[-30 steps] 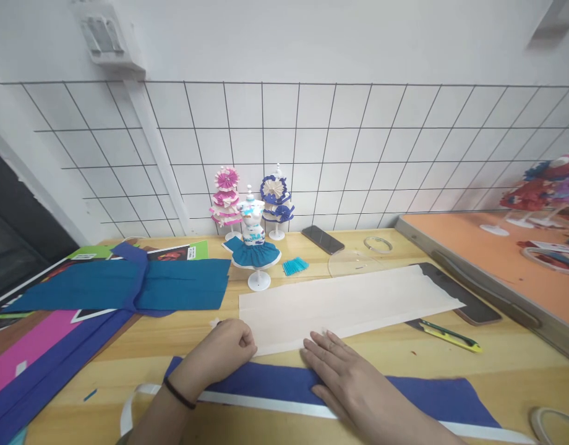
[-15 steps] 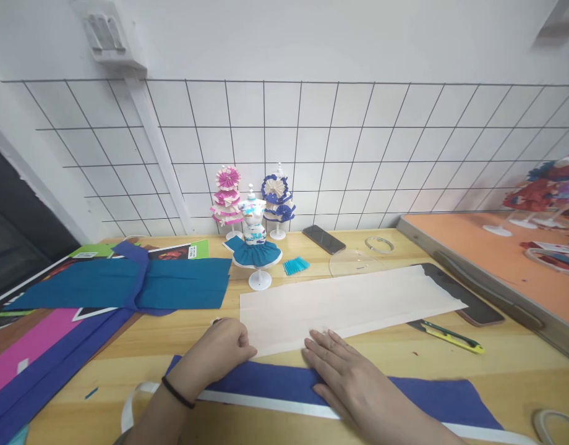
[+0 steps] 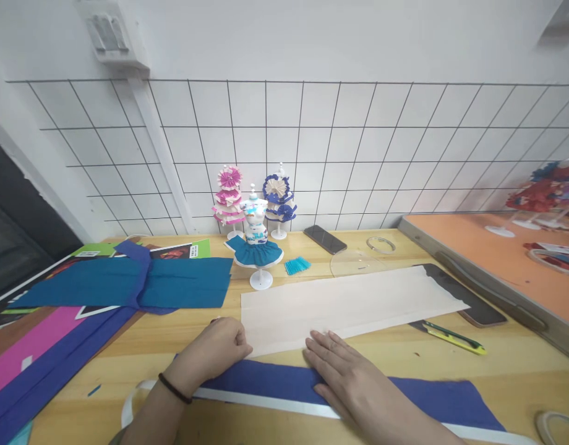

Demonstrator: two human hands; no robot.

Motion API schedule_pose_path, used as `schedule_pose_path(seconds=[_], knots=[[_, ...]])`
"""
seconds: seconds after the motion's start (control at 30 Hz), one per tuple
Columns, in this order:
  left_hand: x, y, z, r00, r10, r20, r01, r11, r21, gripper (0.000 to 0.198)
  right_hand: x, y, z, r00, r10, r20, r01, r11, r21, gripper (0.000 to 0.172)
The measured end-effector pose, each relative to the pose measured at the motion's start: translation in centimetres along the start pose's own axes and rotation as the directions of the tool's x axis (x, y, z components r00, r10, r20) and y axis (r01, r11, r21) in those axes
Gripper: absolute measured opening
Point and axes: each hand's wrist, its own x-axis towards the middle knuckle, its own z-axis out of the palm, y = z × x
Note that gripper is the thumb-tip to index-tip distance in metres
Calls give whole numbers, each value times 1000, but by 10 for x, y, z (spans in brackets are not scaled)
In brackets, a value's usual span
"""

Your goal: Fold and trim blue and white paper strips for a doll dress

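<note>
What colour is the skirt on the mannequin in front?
The skirt is teal, edged in white; best seen in the head view.

Craft or sewing workshop: wooden table (image 3: 521, 364) spread with a cream strip (image 3: 359, 309), blue strip (image 3: 275, 380) and teal cloth (image 3: 187, 281), plus yellow-green cutter (image 3: 456, 339), frilly miniature dress forms (image 3: 255, 232); orange-topped table (image 3: 521, 267) alongside carries more dressed figures (image 3: 537, 193).

long sheet (image 3: 349, 312): plain cream | near strip (image 3: 270, 381): deep blue, white band along edge | mini skirt (image 3: 256, 252): teal, white hem | left cloth (image 3: 187, 283): teal | pleated piece (image 3: 297, 266): turquoise | cutter (image 3: 455, 339): yellow, dark green | desk (image 3: 108, 405): pale yellow woodgrain | wall (image 3: 359, 145): white, black grid
</note>
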Motion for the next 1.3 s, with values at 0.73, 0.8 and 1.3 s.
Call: schedule_pose_path(seconds=[0.73,0.8,1.3], knots=[[-9,39,19,914,387,-124,-338,893,296,36,1,-2,0,1000,-13,-17,13,1000,-20,34],[-9,50,30,896,437,-84,-384,855,348,31,1,-1,1,1000,-19,-17,18,999,-38,34],[-23,82,72,996,48,-75,-13,909,417,51,-2,0,6,997,-21,-76,20,1000,-4,36]])
